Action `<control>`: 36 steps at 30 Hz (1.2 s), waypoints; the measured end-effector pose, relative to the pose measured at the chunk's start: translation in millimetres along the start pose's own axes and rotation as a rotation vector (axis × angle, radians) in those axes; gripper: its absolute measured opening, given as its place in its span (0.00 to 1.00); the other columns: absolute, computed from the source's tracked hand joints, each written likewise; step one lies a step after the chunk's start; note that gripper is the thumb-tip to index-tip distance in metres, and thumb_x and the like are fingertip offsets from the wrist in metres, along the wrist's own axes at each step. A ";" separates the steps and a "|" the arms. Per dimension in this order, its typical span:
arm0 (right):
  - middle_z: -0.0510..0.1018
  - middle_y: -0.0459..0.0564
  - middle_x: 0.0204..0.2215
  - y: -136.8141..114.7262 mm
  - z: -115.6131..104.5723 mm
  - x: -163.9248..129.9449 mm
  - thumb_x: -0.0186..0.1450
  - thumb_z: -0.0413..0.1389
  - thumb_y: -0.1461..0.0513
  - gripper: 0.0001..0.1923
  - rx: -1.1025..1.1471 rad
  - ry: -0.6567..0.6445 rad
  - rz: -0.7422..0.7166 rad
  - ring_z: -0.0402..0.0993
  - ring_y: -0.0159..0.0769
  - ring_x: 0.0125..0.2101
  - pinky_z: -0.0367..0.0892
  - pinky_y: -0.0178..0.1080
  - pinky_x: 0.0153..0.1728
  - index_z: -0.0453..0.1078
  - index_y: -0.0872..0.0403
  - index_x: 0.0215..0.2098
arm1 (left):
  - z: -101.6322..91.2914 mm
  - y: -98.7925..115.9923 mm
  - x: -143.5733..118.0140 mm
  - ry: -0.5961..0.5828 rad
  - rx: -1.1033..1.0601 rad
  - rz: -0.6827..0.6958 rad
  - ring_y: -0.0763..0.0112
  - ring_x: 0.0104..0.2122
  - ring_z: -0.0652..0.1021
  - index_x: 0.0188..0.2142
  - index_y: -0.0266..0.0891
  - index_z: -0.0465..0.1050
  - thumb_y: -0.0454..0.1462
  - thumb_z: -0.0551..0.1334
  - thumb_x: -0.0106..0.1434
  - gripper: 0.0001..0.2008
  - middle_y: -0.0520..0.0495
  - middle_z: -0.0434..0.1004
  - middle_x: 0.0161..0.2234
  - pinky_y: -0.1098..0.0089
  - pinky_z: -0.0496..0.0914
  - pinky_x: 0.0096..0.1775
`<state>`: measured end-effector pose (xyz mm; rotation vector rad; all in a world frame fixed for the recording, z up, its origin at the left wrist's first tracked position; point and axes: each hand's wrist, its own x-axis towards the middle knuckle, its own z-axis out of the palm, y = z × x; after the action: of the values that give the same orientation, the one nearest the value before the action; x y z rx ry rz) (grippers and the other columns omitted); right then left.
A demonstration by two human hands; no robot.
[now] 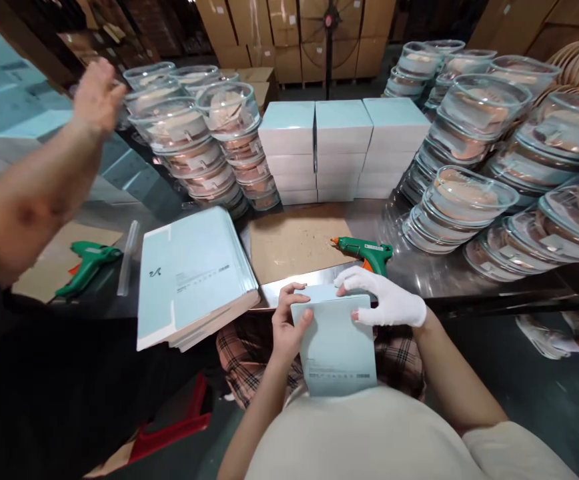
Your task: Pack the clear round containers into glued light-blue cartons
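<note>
A light blue cardboard box [339, 347] with small printed text stands tilted on my lap, against my shirt. My bare left hand [288, 325] grips its upper left corner, thumb on the near face and fingers over the top. In a white glove with bare fingertips, my right hand [389, 301] pinches the upper right edge. Whether the box holds anything is hidden. Just beyond my right hand, a green glue gun [372, 251] lies with its orange nozzle on a brown cardboard sheet [289, 240]. To the left rests a stack of flat blue printed card sheets [194, 267].
Blue-topped white boxes [342, 143] are stacked at the back. Stacks of round clear containers [184, 143] flank them, with more containers [462, 200] at right. A co-worker's arm [44, 173] reaches in from the left, above another green glue gun [87, 263] and a glue stick [128, 257].
</note>
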<state>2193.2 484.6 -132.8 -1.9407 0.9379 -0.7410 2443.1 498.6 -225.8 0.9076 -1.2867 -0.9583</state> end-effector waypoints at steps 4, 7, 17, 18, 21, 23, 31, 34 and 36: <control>0.78 0.53 0.51 -2.3 -1.6 7.2 0.69 0.62 0.59 0.16 -0.085 -0.087 -0.107 0.76 0.42 0.53 0.71 0.47 0.60 0.83 0.46 0.54 | -0.8 6.7 -1.4 -0.040 -0.035 -0.046 0.55 0.52 0.80 0.37 0.42 0.77 0.54 0.68 0.67 0.18 0.41 0.80 0.48 0.56 0.73 0.54; 0.78 0.53 0.54 5.7 5.7 2.2 0.67 0.64 0.58 0.18 -0.065 -0.033 -0.059 0.76 0.43 0.55 0.70 0.48 0.61 0.81 0.47 0.55 | -1.2 8.5 -3.0 -0.030 -0.079 -0.061 0.54 0.53 0.81 0.38 0.42 0.78 0.51 0.69 0.68 0.15 0.42 0.81 0.47 0.55 0.73 0.56; 0.67 0.58 0.67 29.3 41.5 -31.2 0.57 0.71 0.38 0.37 0.290 0.582 0.137 0.74 0.47 0.61 0.73 0.49 0.59 0.69 0.46 0.55 | -10.8 18.2 8.3 0.266 -0.066 0.028 0.56 0.53 0.81 0.39 0.42 0.74 0.50 0.71 0.65 0.16 0.45 0.78 0.48 0.52 0.73 0.58; 0.72 0.58 0.62 28.1 40.3 -40.1 0.55 0.70 0.35 0.40 0.319 0.574 0.209 0.78 0.45 0.55 0.76 0.47 0.54 0.69 0.47 0.55 | -15.1 19.7 10.9 0.363 -0.097 0.022 0.55 0.55 0.80 0.41 0.43 0.73 0.51 0.71 0.65 0.17 0.45 0.77 0.50 0.51 0.73 0.59; 0.82 0.53 0.38 21.1 45.6 -63.7 0.57 0.66 0.32 0.37 0.336 0.275 0.411 0.80 0.40 0.36 0.78 0.42 0.41 0.75 0.53 0.45 | -21.4 18.1 16.7 0.577 -0.172 0.026 0.54 0.60 0.77 0.46 0.46 0.72 0.54 0.71 0.65 0.21 0.45 0.75 0.55 0.50 0.73 0.60; 0.84 0.54 0.34 14.6 54.2 -69.7 0.55 0.66 0.31 0.37 0.315 0.174 0.463 0.80 0.44 0.35 0.80 0.45 0.40 0.79 0.55 0.40 | -14.7 10.9 16.7 0.604 -0.217 0.031 0.53 0.63 0.74 0.48 0.48 0.71 0.57 0.70 0.65 0.22 0.45 0.74 0.58 0.50 0.74 0.59; 0.87 0.53 0.35 -59.0 -26.9 -31.6 0.71 0.60 0.49 0.17 -0.481 0.360 0.069 0.83 0.44 0.34 0.77 0.42 0.39 0.84 0.51 0.42 | 0.2 4.1 16.8 0.321 0.150 0.117 0.45 0.73 0.63 0.57 0.43 0.70 0.49 0.81 0.52 0.38 0.33 0.66 0.68 0.46 0.58 0.72; 0.85 0.50 0.30 -94.7 -38.9 3.8 0.74 0.56 0.60 0.12 -0.920 -0.038 -0.088 0.81 0.38 0.32 0.70 0.38 0.36 0.82 0.51 0.37 | -9.4 12.3 34.5 0.011 0.299 0.222 0.42 0.69 0.69 0.63 0.43 0.68 0.49 0.85 0.40 0.52 0.33 0.71 0.65 0.44 0.64 0.69; 0.85 0.49 0.29 -105.3 -29.1 25.7 0.73 0.60 0.60 0.09 -1.035 -0.183 -0.165 0.81 0.38 0.32 0.68 0.37 0.35 0.80 0.52 0.36 | -7.7 7.2 40.9 -0.152 0.298 0.150 0.43 0.61 0.78 0.60 0.41 0.72 0.51 0.84 0.42 0.48 0.35 0.79 0.57 0.46 0.73 0.62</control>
<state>2219.7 490.1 -23.9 -2.9384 1.1739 -0.1127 2452.8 462.9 -205.4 0.9634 -1.6336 -0.7400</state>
